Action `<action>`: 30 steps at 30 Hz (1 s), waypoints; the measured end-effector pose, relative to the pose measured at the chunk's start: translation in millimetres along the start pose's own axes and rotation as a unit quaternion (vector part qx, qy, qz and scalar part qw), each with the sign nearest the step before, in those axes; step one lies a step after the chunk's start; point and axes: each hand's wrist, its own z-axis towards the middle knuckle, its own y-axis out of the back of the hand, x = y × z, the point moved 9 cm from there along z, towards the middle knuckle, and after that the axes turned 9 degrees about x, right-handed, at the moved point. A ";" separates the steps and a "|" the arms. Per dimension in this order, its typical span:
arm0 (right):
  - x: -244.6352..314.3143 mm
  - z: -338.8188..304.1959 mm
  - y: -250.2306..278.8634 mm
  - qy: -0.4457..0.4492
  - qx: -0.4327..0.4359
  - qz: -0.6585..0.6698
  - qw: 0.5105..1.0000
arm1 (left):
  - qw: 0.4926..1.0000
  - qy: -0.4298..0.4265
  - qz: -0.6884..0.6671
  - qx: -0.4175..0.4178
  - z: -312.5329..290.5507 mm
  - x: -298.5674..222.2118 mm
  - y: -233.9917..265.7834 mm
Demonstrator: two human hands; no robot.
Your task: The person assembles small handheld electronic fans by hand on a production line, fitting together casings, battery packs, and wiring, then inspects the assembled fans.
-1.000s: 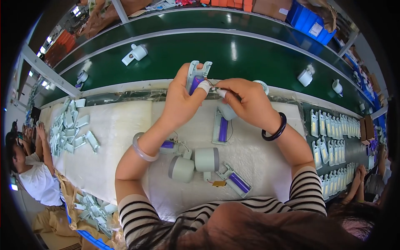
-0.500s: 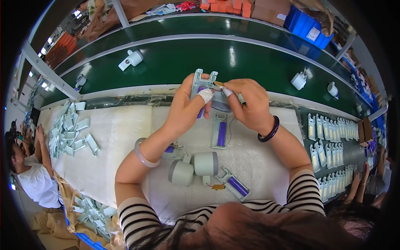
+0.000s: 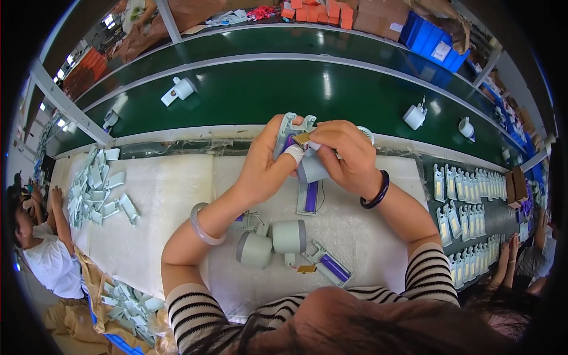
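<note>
My left hand [image 3: 264, 160], a white wrap on its thumb, is closed around a pale green handle housing [image 3: 286, 128] with a forked end. Purple shows inside the housing under my fingers. Between the finger and thumb of my right hand [image 3: 349, 155] is a small gold circuit board [image 3: 302, 140], held close to the housing; a white wrap covers one right fingertip too. A grey round head [image 3: 312, 170] hangs just below both hands. Beneath them on the table lies a housing with a purple battery [image 3: 307, 197], partly hidden.
Nearer me lie two round heads [image 3: 289, 236] [image 3: 254, 249] and another battery housing [image 3: 332, 266]. Pale green covers [image 3: 97, 189] are heaped at left. Rows of housings [image 3: 467, 219] stand at right. A green conveyor [image 3: 254, 89] with scattered units runs along the back; people sit both sides.
Both hands have come slightly nearer me with the housing. The gold board has turned to show its face more fully, and the units on the conveyor have shifted a little left.
</note>
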 end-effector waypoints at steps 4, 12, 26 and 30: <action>5.4 1.1 -0.1 0.013 0.000 -0.010 1.000 | 1.000 -0.003 0.018 -0.001 -2.3 -3.5 -1.4; 5.1 0.8 0.8 0.015 -0.002 -0.019 1.000 | 0.999 0.003 0.041 0.001 -2.1 -5.4 -2.2; 2.0 -0.3 -1.0 0.001 -0.001 -0.009 1.000 | 0.992 -0.011 0.126 -0.002 -3.3 -9.1 -2.2; 0.5 -0.6 -2.3 -0.026 -0.005 0.010 1.000 | 0.995 -0.023 0.092 0.006 -5.2 -5.4 -1.2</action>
